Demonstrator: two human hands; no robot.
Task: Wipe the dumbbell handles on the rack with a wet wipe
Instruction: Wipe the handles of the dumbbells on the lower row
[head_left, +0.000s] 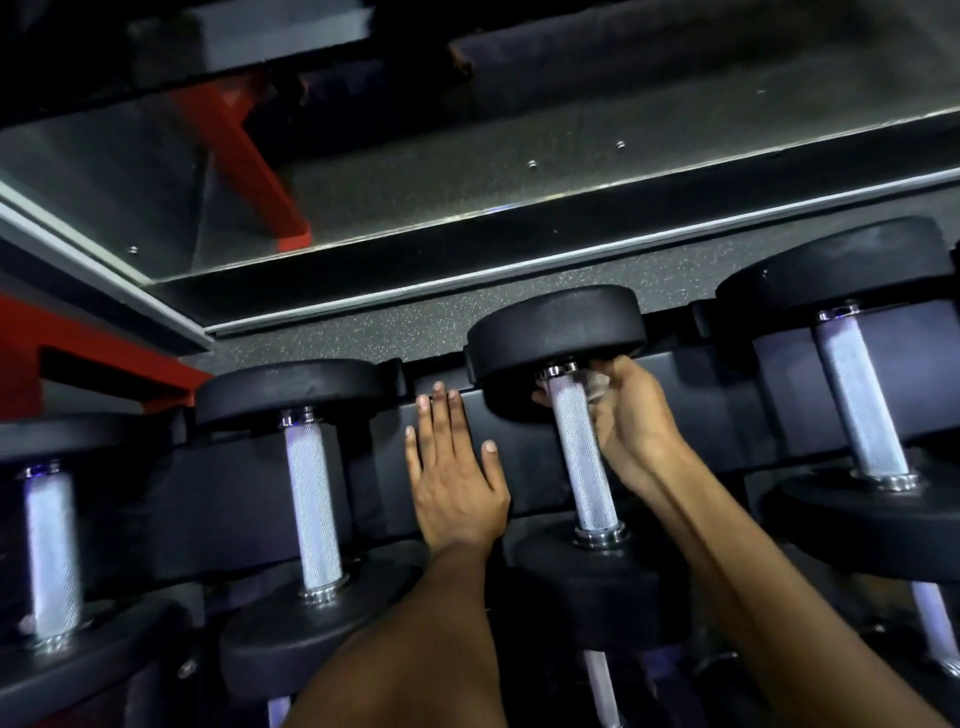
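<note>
Head view, looking down on a black metal dumbbell rack (519, 441) with a row of black round-headed dumbbells lying in its cradles, knurled silver handles pointing from near edge to far edge.

Left hand (454, 478): flat, fingers straight and slightly spread, palm down on the bare black rack panel between two dumbbells; fingertips (439, 397) at the far edge of that panel. Holding nothing.

Right hand (631, 423): curled round the far end of the knurled silver handle of the third dumbbell from the left (579, 457), just under its far black head (556, 332). Thumb tip visible on the left side of the handle, other fingers wrapped on the right side. Crumpled white wet wipe (597, 384) pinched between fingers and handle, touching the handle beside the chrome collar; only a small part of the wipe visible.

Remaining handle length below the hand bare, down to the near chrome collar (600, 535) and near black head.

Other dumbbells on the rack: one at the left edge (52, 551), one just left of the left hand (311, 499), one toward the right edge (860, 395). All untouched by either hand.

Beyond the far edge of the rack: speckled grey rubber floor (332, 332), then a wall mirror (467, 171) with a metal frame strip along its base. Red metal frame piece (78, 353) at the left, beside the rack end.
</note>
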